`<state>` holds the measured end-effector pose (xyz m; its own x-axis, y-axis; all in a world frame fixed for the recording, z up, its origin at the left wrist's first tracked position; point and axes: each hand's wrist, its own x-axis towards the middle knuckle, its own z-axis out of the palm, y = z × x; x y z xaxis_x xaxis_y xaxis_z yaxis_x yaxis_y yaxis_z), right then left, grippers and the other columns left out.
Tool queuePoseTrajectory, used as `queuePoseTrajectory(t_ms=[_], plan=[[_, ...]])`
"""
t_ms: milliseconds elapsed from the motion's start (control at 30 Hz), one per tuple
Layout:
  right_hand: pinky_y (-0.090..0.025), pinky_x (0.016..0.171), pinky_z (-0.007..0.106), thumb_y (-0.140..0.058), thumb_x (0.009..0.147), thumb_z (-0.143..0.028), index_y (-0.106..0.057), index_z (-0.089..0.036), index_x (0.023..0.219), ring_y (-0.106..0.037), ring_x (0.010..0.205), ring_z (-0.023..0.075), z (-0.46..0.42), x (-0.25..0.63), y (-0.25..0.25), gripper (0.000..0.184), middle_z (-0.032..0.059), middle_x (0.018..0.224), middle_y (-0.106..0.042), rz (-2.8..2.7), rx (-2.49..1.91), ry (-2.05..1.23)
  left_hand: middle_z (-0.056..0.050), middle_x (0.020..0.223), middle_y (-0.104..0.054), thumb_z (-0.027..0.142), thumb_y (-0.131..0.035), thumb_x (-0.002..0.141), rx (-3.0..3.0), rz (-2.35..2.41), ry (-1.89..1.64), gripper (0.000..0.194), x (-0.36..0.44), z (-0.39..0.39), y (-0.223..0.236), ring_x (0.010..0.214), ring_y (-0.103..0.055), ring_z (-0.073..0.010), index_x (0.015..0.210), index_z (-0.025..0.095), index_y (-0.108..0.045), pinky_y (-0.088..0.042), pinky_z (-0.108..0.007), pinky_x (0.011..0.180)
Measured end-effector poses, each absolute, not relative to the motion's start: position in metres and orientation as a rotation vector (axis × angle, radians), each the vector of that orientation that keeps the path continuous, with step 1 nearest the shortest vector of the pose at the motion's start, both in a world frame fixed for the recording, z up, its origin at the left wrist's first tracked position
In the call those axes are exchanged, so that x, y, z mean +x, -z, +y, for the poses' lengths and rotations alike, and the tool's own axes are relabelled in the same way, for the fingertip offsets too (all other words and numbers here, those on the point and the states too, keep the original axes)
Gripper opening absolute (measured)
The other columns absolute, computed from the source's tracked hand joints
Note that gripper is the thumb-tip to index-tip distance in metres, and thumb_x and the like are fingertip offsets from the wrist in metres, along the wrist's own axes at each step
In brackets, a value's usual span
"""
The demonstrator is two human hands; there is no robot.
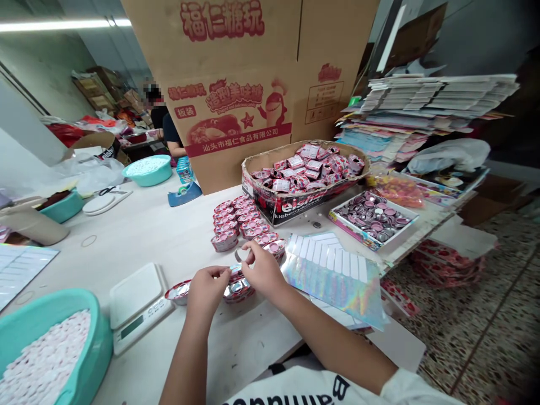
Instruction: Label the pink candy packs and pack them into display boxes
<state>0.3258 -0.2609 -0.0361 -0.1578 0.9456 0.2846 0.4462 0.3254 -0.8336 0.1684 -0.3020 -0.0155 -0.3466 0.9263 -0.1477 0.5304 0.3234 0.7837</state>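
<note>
My left hand (206,291) and my right hand (262,271) meet over a small round tin (238,288) with a shiny foil side that stands on the white table (160,236). Both hands are closed in a pinch. The right fingers hold a thin strip of clear sticker (241,254) above the tin, and the left fingers grip the tin's edge. Another open tin (179,292) lies just left of my left hand. Stacks of closed pink tins (238,220) stand right behind my hands.
A holographic sticker sheet (335,275) lies at my right. A white scale (137,304) and a teal bowl of white candies (48,351) sit at my left. Behind are a cardboard tray of tins (306,169), a tray of lids (373,216), large cartons, and another person far left.
</note>
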Motion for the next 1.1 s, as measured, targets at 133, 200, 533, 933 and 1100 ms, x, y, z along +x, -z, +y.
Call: queuePoseTrajectory(t_ms=[133, 200, 533, 933, 1100], plan=[[-0.040, 0.068, 0.026, -0.059, 0.074, -0.014, -0.058, -0.024, 0.104, -0.061, 0.070, 0.0159, -0.261, 0.328, 0.037, 0.031, -0.0052, 0.069, -0.060, -1.674, -1.254, -0.827, -0.001, 0.063, -0.064, 0.044, -0.067, 0.067, 1.289, 2.010, -0.849, 0.048, 0.170, -0.301, 0.015, 0.058, -0.055, -0.0174, 0.105, 0.016, -0.075, -0.036, -0.027, 0.055], [-0.043, 0.072, 0.027, -0.062, 0.076, -0.021, -0.056, -0.024, 0.106, -0.063, 0.074, 0.0167, -0.260, 0.329, 0.036, 0.030, -0.0045, 0.074, -0.065, -1.566, -1.224, -0.920, -0.002, 0.064, -0.065, 0.048, -0.069, 0.066, 1.244, 1.936, -0.896, 0.049, 0.171, -0.303, 0.012, 0.059, -0.055, -0.0169, 0.100, 0.015, -0.076, -0.037, -0.026, 0.055], [-0.050, 0.073, 0.032, -0.063, 0.080, -0.042, -0.060, -0.019, 0.093, -0.063, 0.086, 0.0205, -0.224, 0.371, 0.027, 0.026, 0.0063, 0.093, -0.067, -1.212, -1.161, -0.871, -0.003, 0.069, -0.063, 0.060, -0.072, 0.064, 1.228, 1.839, -0.978, 0.053, 0.166, -0.321, 0.001, 0.063, -0.048, -0.0146, 0.095, 0.017, -0.077, -0.035, -0.026, 0.058], [-0.045, 0.063, 0.028, -0.072, 0.068, -0.036, -0.060, -0.018, 0.068, -0.057, 0.063, 0.0153, -0.211, 0.435, 0.018, 0.022, 0.0009, 0.065, -0.063, -1.220, -1.124, -0.949, -0.002, 0.066, -0.061, 0.063, -0.074, 0.063, 1.226, 1.806, -1.116, 0.052, 0.182, -0.335, -0.014, 0.060, -0.045, -0.0123, 0.090, 0.019, -0.078, -0.032, -0.024, 0.055], [-0.042, 0.058, 0.026, -0.079, 0.063, -0.035, -0.061, -0.019, 0.093, -0.054, 0.058, 0.0133, -0.213, 0.435, 0.028, 0.039, -0.0042, 0.063, -0.060, -1.170, -1.150, -1.031, -0.001, 0.066, -0.059, 0.064, -0.073, 0.063, 1.222, 1.813, -1.081, 0.056, 0.180, -0.334, -0.009, 0.059, -0.042, -0.0124, 0.096, 0.019, -0.077, -0.030, -0.025, 0.054]])
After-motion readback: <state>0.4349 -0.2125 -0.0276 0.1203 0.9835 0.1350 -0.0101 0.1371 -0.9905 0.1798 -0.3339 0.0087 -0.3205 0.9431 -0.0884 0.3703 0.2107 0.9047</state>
